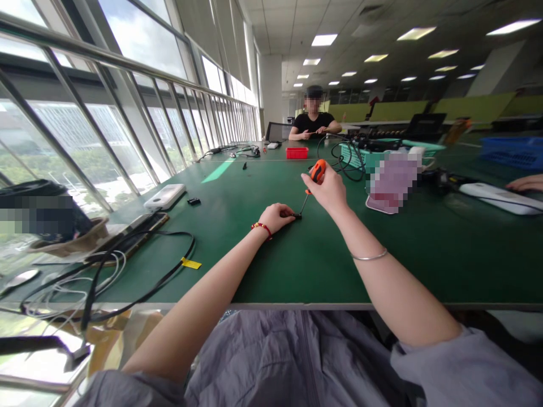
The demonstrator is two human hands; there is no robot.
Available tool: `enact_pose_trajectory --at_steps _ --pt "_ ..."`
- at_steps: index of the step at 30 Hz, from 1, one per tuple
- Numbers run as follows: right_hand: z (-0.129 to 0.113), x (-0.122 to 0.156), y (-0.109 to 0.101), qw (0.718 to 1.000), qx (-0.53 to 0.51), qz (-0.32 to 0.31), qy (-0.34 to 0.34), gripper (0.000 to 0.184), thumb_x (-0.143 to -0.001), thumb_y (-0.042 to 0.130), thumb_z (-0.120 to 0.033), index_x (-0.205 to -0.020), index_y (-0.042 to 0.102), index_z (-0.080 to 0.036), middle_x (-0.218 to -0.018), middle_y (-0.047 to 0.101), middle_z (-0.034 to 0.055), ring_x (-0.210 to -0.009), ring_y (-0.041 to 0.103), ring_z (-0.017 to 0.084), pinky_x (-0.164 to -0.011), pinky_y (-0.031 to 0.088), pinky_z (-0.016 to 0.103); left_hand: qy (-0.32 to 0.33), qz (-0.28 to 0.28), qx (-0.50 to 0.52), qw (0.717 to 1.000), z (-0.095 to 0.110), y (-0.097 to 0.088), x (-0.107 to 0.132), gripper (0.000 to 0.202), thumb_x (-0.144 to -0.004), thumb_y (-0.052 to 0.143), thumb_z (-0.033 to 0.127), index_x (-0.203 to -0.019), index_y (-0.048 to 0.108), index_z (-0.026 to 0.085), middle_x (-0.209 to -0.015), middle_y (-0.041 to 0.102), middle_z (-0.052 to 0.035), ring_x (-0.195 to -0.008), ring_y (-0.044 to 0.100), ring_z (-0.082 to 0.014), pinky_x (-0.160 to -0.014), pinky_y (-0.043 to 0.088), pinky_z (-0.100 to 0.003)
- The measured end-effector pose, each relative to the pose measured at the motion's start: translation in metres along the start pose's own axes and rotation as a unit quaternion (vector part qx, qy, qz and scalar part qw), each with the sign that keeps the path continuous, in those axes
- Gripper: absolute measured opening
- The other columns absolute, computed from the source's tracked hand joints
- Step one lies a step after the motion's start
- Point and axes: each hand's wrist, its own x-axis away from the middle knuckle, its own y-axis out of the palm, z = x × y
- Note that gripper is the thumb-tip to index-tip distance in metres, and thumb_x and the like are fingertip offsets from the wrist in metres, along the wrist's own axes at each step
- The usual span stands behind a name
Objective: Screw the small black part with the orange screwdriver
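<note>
Small black part (298, 216), one: resting on the green tabletop (297, 265), fingers of the left hand (274, 217) pinching its left end. Orange-handled screwdriver (318, 169), one: slanting down to the part, fingers of the right hand (330, 189) wrapping its handle. Red tray (297, 154), one: sitting farther off.

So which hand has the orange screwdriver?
The right hand, with the silver bangle, grips the screwdriver. The left hand, with the red bracelet, holds a small black piece instead.

The left hand (272, 218) partly hides a tiny, unidentifiable dark piece (297, 216).
</note>
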Motion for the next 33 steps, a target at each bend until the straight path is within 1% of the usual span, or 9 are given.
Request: enact_pose_trajectory --at_steps 4,6,9,13,17,19,25,27,33 --pt "-0.0046 0.0021 -0.0014 1.000 -0.011 -0.017 -0.005 0.019 -0.072 0.056 -0.040 -0.082 0.051 -0.024 -0.073 0.061 0.0027 -0.072 0.059 0.024 -0.069 0.047 0.040 0.000 -0.003 0.000 1.000 0.0011 -0.0002 0.0006 0.016 -0.074 0.067 0.022 -0.087 0.073 0.016 -0.085 0.071 -0.0039 -0.078 0.065 -0.0150 -0.074 0.054 -0.025" --pt "-0.0065 0.0032 -0.0024 1.000 -0.013 -0.023 -0.004 0.020 -0.070 0.057 -0.036 -0.086 0.051 -0.025 -0.071 0.060 0.0017 -0.069 0.058 0.023 -0.068 0.047 0.040 -0.002 -0.004 -0.007 1.000 0.0015 -0.0005 0.0007 0.016 -0.074 0.067 0.022 -0.087 0.072 0.015 -0.085 0.071 -0.0044 -0.078 0.065 -0.0153 -0.074 0.053 -0.025" --pt "-0.0057 0.0030 -0.0025 1.000 -0.005 -0.013 0.006 0.027 -0.069 0.060 -0.041 -0.088 0.050 -0.024 -0.069 0.058 0.0022 -0.068 0.058 0.025 -0.069 0.047 0.043 -0.002 -0.002 -0.012 1.000 0.0014 -0.0005 0.0008 0.016 -0.074 0.067 0.022 -0.087 0.072 0.016 -0.086 0.071 -0.0041 -0.078 0.065 -0.0152 -0.074 0.053 -0.025" --pt "-0.0011 0.0006 -0.0003 1.000 0.002 0.001 0.017 0.030 -0.072 0.056 -0.053 -0.079 0.052 -0.024 -0.070 0.058 0.0043 -0.072 0.058 0.026 -0.071 0.047 0.043 0.001 -0.003 -0.011 1.000 0.0007 0.0000 0.0006 0.016 -0.074 0.067 0.023 -0.088 0.072 0.016 -0.087 0.070 -0.0042 -0.079 0.065 -0.0153 -0.074 0.053 -0.025" --pt "-0.0024 0.0009 0.0005 0.999 -0.028 -0.019 0.004 0.019 -0.070 0.056 -0.041 -0.079 0.052 -0.024 -0.071 0.059 0.0016 -0.067 0.056 0.021 -0.068 0.047 0.038 -0.002 -0.003 -0.009 1.000 0.0000 0.0002 0.0003 0.016 -0.074 0.067 0.023 -0.087 0.072 0.016 -0.086 0.070 -0.0040 -0.079 0.065 -0.0154 -0.074 0.053 -0.025" --pt "-0.0045 0.0019 -0.0001 0.999 -0.028 -0.022 0.009 0.021 -0.066 0.057 -0.035 -0.083 0.051 -0.025 -0.070 0.059 0.0004 -0.065 0.055 0.021 -0.066 0.046 0.037 -0.002 -0.002 -0.009 1.000 0.0000 0.0001 0.0003 0.015 -0.073 0.067 0.023 -0.086 0.072 0.016 -0.086 0.070 -0.0037 -0.079 0.064 -0.0154 -0.074 0.053 -0.025" --pt "-0.0045 0.0019 -0.0011 1.000 -0.014 -0.010 0.020 0.025 -0.071 0.055 -0.048 -0.073 0.048 -0.025 -0.070 0.059 0.0024 -0.069 0.057 0.023 -0.067 0.046 0.038 -0.001 -0.001 -0.007 1.000 0.0004 0.0000 0.0006 0.016 -0.074 0.067 0.023 -0.087 0.072 0.016 -0.087 0.070 -0.0040 -0.079 0.064 -0.0152 -0.074 0.053 -0.025" --pt "-0.0039 0.0016 -0.0003 0.999 -0.026 -0.020 0.006 0.023 -0.072 0.054 -0.046 -0.070 0.047 -0.024 -0.070 0.059 0.0023 -0.068 0.057 0.022 -0.067 0.046 0.037 0.001 -0.003 -0.006 1.000 -0.0001 0.0005 0.0005 0.016 -0.074 0.067 0.023 -0.087 0.072 0.015 -0.086 0.070 -0.0043 -0.078 0.064 -0.0153 -0.074 0.053 -0.025" --pt "-0.0048 0.0035 0.0026 0.999 -0.031 -0.017 -0.020 0.023 -0.071 0.059 -0.041 -0.084 0.047 -0.025 -0.069 0.060 0.0010 -0.065 0.058 0.022 -0.064 0.047 0.037 -0.001 0.001 -0.001 1.000 -0.0021 0.0019 -0.0002 0.015 -0.073 0.068 0.024 -0.085 0.071 0.016 -0.084 0.070 -0.0033 -0.076 0.065 -0.0148 -0.073 0.054 -0.025"
